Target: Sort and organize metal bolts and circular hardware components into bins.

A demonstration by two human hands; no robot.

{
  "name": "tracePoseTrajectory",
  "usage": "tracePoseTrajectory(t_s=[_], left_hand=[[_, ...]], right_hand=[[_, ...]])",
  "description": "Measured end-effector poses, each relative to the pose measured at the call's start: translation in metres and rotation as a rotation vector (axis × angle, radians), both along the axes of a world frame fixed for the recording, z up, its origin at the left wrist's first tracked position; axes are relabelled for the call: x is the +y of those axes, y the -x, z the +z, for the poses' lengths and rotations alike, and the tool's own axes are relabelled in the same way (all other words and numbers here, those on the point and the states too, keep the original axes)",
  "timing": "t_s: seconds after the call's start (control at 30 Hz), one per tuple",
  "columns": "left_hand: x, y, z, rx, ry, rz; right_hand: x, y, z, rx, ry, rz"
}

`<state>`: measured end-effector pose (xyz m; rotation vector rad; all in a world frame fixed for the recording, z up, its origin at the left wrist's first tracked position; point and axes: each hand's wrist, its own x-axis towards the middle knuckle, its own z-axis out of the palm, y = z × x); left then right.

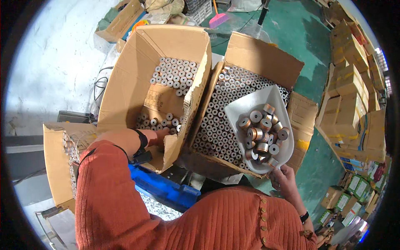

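Dozens of small metal rings [261,135], coppery and silver, sit loose in the white plastic scoop [250,109] your right hand [284,176] grips by its near end, fingers wrapped on the handle. Its long axis runs far-left over the right cardboard box [266,58] of packed rings. Your left hand [159,136] reaches into the left box [125,83]; can't tell what those fingers are doing.

Torn cardboard wall [195,89] parts the two packed boxes; white scoop [260,125] covers the right box's near side
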<state>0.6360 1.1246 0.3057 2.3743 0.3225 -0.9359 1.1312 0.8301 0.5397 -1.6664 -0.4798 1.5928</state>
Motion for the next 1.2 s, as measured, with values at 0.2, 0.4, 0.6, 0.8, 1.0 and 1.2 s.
tracePoseTrajectory(t_s=[0.2,0.4,0.6,0.8,1.0,1.2], left_hand=[[-0.003,0.004,-0.013,0.025,-0.032,0.056],[-0.005,0.016,-0.012,0.065,-0.075,0.128],[0.022,0.042,0.046,0.263,0.149,0.461],[0.098,-0.026,0.212,0.088,0.296,1.075],[0.087,-0.106,0.357,-0.366,0.620,1.149],[-0.038,-0.233,0.447,-0.453,0.513,0.813]], right_hand=[[-0.005,-0.003,-0.001,0.000,-0.006,0.027],[-0.001,0.002,0.005,0.012,0.026,0.037],[0.005,0.007,0.017,0.108,-0.001,0.051],[-0.001,-0.002,0.015,-0.029,-0.009,0.096],[-0.002,-0.012,0.039,-0.090,-0.046,0.151],[0.004,-0.024,0.055,-0.144,-0.152,0.421]])
